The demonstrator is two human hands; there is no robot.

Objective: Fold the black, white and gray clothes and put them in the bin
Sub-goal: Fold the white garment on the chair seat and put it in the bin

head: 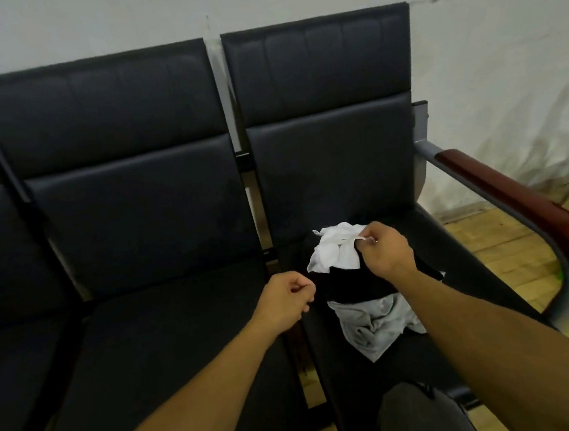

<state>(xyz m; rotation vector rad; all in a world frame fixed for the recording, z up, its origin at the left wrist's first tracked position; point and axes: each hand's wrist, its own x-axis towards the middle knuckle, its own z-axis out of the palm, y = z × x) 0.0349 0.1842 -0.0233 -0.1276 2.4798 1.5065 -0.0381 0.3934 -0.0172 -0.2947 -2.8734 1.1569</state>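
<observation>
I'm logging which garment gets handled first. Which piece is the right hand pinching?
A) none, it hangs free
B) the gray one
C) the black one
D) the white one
D: the right hand pinches an edge of the white garment, which lies on top of the black garment, with the gray garment nearer the camera.

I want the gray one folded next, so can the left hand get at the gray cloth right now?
Probably yes: the left hand holds nothing, and the gray cloth lies uncovered on the seat just right of it, though the right forearm crosses its far edge.
</observation>
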